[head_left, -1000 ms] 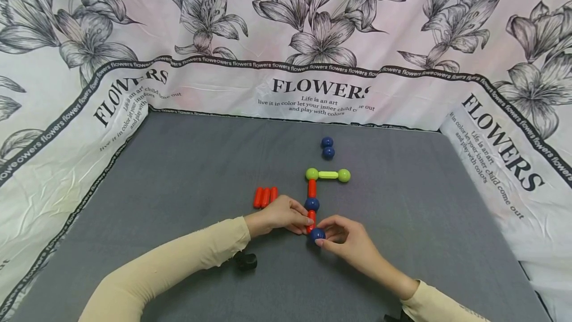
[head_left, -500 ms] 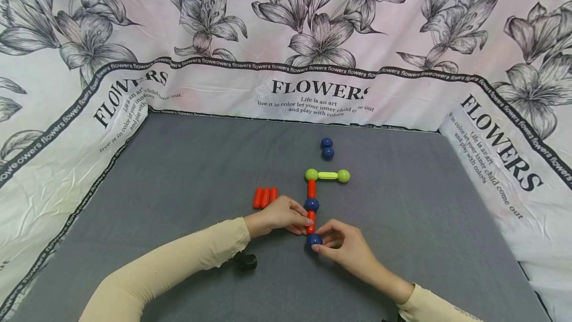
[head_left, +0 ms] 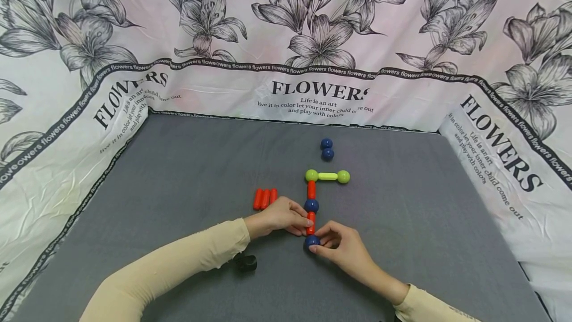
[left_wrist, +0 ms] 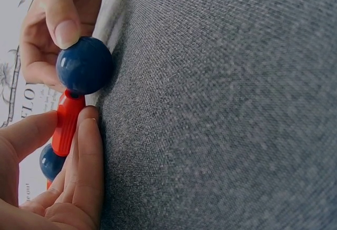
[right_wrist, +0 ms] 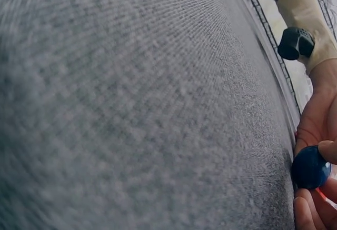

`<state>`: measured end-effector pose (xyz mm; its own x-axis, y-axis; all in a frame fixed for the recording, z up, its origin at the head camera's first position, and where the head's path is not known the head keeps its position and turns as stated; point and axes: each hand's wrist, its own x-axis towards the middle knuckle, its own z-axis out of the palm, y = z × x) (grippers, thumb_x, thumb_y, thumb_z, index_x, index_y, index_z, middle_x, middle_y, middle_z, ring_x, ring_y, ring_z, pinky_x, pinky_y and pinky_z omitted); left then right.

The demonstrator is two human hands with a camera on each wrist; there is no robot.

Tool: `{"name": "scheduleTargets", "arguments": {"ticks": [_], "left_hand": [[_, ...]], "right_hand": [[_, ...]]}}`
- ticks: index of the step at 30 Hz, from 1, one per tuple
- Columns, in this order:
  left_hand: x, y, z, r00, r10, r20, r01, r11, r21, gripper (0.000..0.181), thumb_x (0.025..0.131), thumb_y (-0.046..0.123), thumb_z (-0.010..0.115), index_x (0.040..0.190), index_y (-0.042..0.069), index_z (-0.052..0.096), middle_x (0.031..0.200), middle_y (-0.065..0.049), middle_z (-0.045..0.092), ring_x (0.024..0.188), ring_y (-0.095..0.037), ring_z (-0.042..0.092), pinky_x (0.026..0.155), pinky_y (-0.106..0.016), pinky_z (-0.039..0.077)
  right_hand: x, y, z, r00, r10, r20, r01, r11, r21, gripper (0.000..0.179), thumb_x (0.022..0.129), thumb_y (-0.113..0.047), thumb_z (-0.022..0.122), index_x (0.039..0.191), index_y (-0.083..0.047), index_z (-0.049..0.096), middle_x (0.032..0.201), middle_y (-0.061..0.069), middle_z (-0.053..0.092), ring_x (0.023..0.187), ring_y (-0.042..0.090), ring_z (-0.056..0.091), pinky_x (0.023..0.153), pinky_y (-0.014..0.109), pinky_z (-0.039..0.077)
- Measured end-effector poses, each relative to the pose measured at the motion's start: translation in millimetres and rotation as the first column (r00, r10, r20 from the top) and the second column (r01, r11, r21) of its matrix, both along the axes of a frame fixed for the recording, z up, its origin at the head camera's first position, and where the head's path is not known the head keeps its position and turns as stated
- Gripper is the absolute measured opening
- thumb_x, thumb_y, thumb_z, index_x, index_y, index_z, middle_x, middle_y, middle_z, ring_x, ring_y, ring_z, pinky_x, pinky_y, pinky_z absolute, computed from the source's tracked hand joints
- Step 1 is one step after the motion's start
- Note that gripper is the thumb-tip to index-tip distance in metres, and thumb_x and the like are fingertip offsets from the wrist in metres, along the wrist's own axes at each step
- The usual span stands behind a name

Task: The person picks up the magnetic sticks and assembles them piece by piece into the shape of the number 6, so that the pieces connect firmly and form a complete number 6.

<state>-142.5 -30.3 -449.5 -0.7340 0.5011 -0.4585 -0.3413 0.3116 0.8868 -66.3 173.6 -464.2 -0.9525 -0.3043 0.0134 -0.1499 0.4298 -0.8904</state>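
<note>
My left hand point(head_left: 282, 215) pinches a red magnetic rod point(left_wrist: 68, 119) between thumb and fingers. At the rod's near end sits a blue ball point(left_wrist: 85, 66), which the thumb and fingers of my right hand point(head_left: 345, 246) pinch; ball and rod touch in the left wrist view. Beyond the held rod, a second blue ball point(head_left: 311, 205) joins it to another red rod point(head_left: 312, 190). That rod meets a green ball point(head_left: 311, 175), from which a green rod point(head_left: 328, 176) runs right to another green ball point(head_left: 343, 177). The right wrist view shows the pinched ball at its right edge.
Several loose red rods point(head_left: 265, 199) lie side by side beyond my left hand, partly hidden by it. Farther back, two blue balls point(head_left: 327, 149) touch each other on the grey cloth point(head_left: 402, 173). A floral cloth point(head_left: 321, 39) hangs around the table's back and sides.
My right hand has shifted slightly left and nearer with the blue ball, bringing it in line with the held red rod's end. The left hand stays in place.
</note>
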Motion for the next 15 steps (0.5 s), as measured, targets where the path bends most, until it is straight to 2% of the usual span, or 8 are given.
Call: {"name": "scheduleTargets", "arguments": {"ticks": [15], "left_hand": [[-1.4, -0.1, -2.1, 1.000, 0.008, 0.008, -0.008, 1.000, 0.004, 0.021, 0.086, 0.013, 0.077, 0.101, -0.001, 0.072, 0.080, -0.006, 0.075, 0.066, -0.011, 0.070, 0.069, -0.030, 0.062]], "right_hand": [[-2.3, 0.2, -0.9, 1.000, -0.009, 0.014, 0.009, 1.000, 0.005, 0.029, 0.077, -0.028, 0.085, 0.095, -0.014, 0.069, 0.085, 0.003, 0.072, 0.068, 0.002, 0.064, 0.062, 0.022, 0.056]]}}
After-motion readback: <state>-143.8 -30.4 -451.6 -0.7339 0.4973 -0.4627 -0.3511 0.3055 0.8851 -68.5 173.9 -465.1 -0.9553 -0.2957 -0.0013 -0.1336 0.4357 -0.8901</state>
